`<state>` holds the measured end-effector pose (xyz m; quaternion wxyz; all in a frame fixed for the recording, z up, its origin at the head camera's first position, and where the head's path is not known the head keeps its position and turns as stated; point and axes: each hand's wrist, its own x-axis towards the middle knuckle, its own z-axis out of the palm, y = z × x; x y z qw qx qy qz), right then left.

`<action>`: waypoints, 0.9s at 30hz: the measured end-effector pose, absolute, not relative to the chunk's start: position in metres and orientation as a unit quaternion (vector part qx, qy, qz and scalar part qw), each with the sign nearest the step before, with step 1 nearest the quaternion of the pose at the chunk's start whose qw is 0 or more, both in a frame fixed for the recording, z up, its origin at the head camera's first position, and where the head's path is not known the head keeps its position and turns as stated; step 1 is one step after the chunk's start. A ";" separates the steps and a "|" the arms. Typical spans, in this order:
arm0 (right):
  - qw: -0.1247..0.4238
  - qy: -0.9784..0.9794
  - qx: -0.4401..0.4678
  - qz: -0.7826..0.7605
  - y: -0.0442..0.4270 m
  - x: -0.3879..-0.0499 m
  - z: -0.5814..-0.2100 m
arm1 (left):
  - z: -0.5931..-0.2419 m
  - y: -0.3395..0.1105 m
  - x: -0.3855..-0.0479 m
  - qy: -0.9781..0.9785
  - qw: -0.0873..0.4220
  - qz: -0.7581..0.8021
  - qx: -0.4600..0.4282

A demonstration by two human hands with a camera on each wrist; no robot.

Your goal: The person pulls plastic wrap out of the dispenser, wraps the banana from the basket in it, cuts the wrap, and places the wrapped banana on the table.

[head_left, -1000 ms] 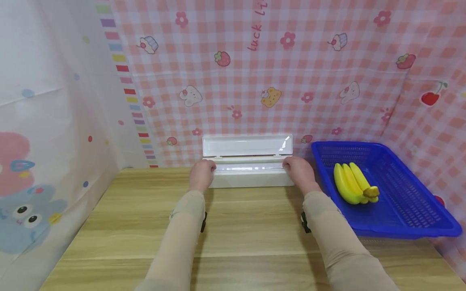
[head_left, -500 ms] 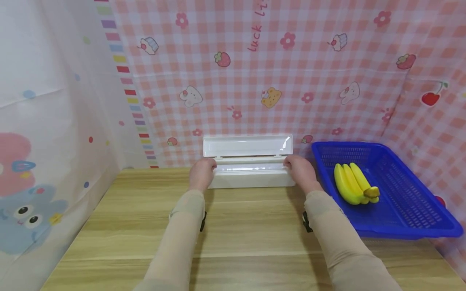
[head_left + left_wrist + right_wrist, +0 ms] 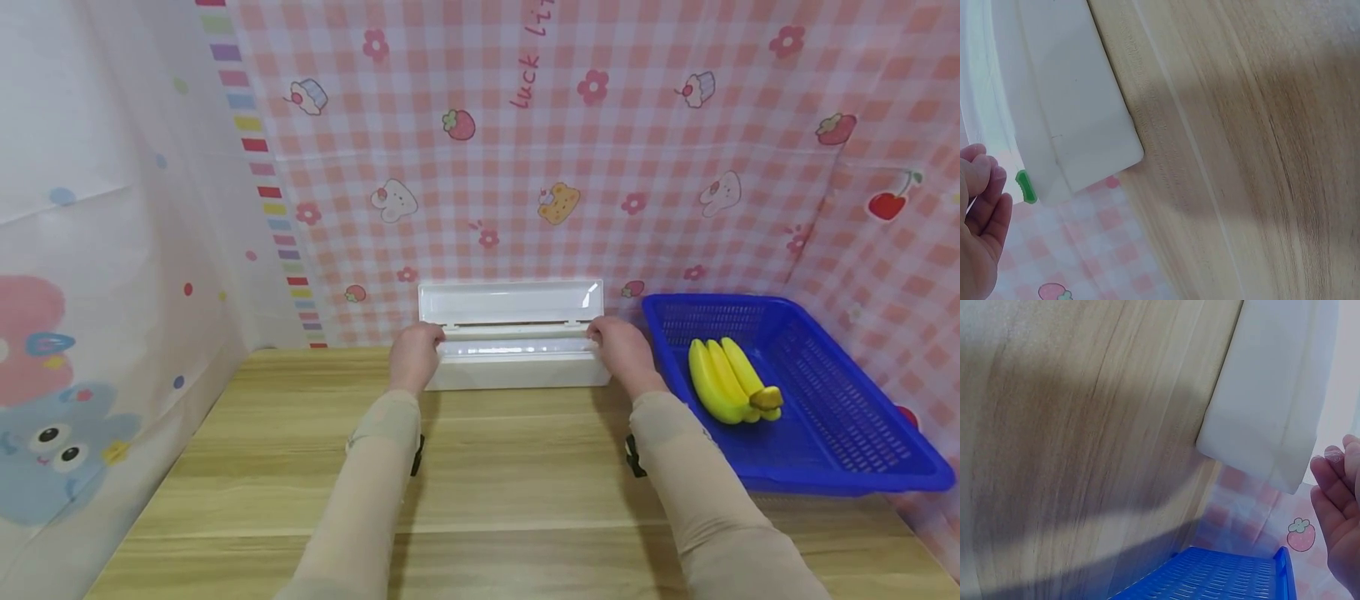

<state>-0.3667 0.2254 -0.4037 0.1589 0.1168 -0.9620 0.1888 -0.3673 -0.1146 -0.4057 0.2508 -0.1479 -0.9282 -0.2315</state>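
A long white cling film dispenser stands at the back of the table, its lid tilted up against the cloth. Clear cling film stretches along its top between my two hands. At the left end, my left hand pinches the film's edge between thumb and curled fingers. A green slider piece shows beside those fingertips in the left wrist view. My right hand pinches the film at the other end, and a shiny bit of it shows at the fingertips in the right wrist view. The roll inside is not distinguishable.
A blue plastic basket stands to the right, close to my right forearm, with a bunch of bananas in it. Checked cloth hangs just behind the dispenser. Wooden table surface lies between my forearms.
Both hands keep their pinch on the cling film. The right hand has shifted slightly up and to the right; the left has risen barely. The dispenser, basket and bananas stay put.
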 end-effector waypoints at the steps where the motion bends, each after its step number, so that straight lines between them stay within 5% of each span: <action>1: 0.161 -0.961 0.117 0.190 0.225 -0.367 -0.403 | -0.405 -0.115 -0.367 -0.927 0.254 -0.235 -0.148; 27: 0.171 -0.958 0.093 0.211 0.227 -0.366 -0.389 | -0.390 -0.119 -0.366 -0.921 0.261 -0.253 -0.139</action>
